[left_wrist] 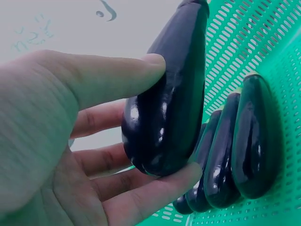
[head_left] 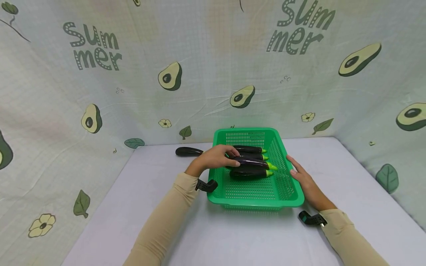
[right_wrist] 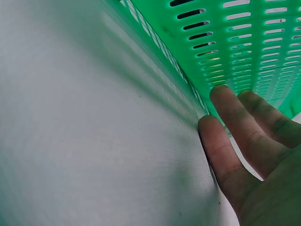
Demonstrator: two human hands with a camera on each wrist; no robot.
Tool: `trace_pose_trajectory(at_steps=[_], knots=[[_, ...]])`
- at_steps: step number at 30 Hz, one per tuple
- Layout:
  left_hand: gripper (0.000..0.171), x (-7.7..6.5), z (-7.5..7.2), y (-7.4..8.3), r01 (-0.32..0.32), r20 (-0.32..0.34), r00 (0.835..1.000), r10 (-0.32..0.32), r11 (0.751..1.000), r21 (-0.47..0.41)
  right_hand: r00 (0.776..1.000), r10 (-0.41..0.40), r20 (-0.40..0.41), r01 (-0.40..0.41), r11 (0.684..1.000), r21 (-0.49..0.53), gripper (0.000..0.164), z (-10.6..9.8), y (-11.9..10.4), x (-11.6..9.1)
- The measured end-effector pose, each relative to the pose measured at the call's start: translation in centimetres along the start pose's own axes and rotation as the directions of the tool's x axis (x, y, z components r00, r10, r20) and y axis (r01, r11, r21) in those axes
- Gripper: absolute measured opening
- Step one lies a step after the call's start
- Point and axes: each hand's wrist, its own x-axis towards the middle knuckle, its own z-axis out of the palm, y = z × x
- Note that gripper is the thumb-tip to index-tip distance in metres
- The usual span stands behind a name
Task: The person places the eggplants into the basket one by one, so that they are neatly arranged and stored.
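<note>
My left hand (head_left: 217,157) grips a glossy dark purple eggplant (left_wrist: 167,94) by its rounded end, thumb on one side and fingers on the other. The green stem end of that eggplant points right in the head view, over the green plastic basket (head_left: 249,202). Inside the basket several more eggplants (left_wrist: 254,136) lie side by side, partly hidden by the held one. My right hand (head_left: 306,184) is at the basket's right side with its fingers extended; in the right wrist view the fingertips (right_wrist: 221,96) are against the slotted wall.
Another eggplant (head_left: 188,151) lies on the white table (head_left: 259,236) left of the basket, partly behind my left hand. A cloth backdrop (head_left: 206,44) printed with avocados and leaves rises behind the table and along its sides. Each wrist wears a black camera strap (head_left: 206,185).
</note>
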Motion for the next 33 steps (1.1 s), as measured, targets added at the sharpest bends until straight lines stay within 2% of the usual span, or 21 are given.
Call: trace_pose_trajectory(at_steps=[13,21,25,33], knots=[[0.036,1.0,0.5,1.2,0.007,0.057,0.998,-0.010,0.998,0.056,1.000,0.004,-0.002,-0.004,1.000,0.004,0.057,0.0,-0.2,0.0],[0.033,1.4,1.1,1.0,0.019,0.081,0.996,-0.026,0.996,0.082,1.000,0.031,0.004,-0.031,0.999,-0.039,0.058,0.1,-0.1,0.1],[0.032,1.5,1.4,0.8,0.009,0.095,0.995,-0.019,0.994,0.111,1.000,0.031,0.004,-0.031,0.999,-0.029,0.058,0.0,-0.1,0.0],[0.034,1.3,1.9,0.7,0.038,0.097,0.994,-0.051,0.990,0.133,0.999,0.035,-0.001,-0.035,0.999,-0.021,0.058,0.1,-0.2,0.0]])
